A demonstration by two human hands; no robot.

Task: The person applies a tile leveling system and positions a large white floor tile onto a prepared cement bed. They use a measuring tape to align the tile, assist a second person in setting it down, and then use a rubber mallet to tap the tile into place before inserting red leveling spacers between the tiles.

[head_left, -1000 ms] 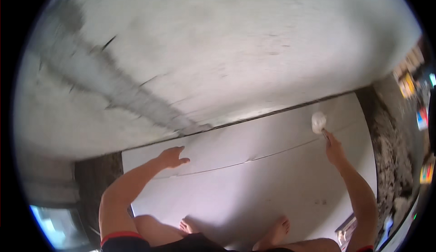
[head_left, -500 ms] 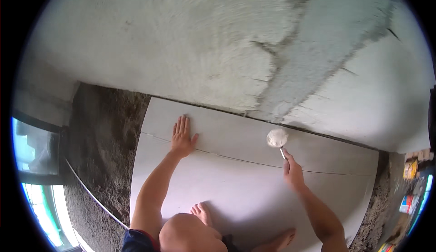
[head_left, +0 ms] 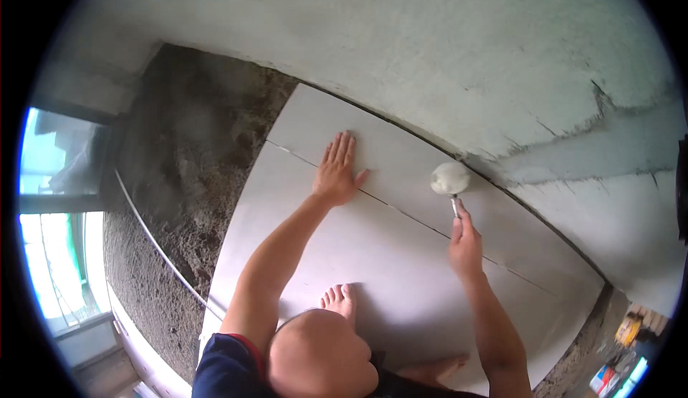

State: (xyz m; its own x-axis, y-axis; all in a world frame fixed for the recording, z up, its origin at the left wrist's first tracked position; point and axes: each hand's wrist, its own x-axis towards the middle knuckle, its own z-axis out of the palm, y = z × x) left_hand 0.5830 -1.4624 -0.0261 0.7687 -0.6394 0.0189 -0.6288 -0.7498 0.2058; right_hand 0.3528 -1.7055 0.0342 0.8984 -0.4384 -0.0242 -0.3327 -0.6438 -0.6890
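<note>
Two large pale grey tiles lie side by side with a thin joint between them: a far tile (head_left: 401, 154) along the wall and a near tile (head_left: 408, 269) beneath my feet. My left hand (head_left: 337, 172) rests flat on them across the joint, fingers spread toward the wall. In my right hand (head_left: 466, 246) is the short handle of a rubber mallet (head_left: 451, 178), its rounded whitish head over the far tile. Whether the head touches the tile, I cannot tell.
A rough plastered wall (head_left: 401, 61) borders the far tile. Dark coarse mortar (head_left: 201, 140) covers the floor at left, where a thin pale hose or cable (head_left: 158, 244) curves across it. At left is a window (head_left: 57, 262). Several small packages, among them a yellow one (head_left: 628, 330), stand at lower right.
The view has turned, so the tiles and wall now slant down to the right. My left hand remains flat on the tiles; the mallet is still in my right hand above the far tile.
</note>
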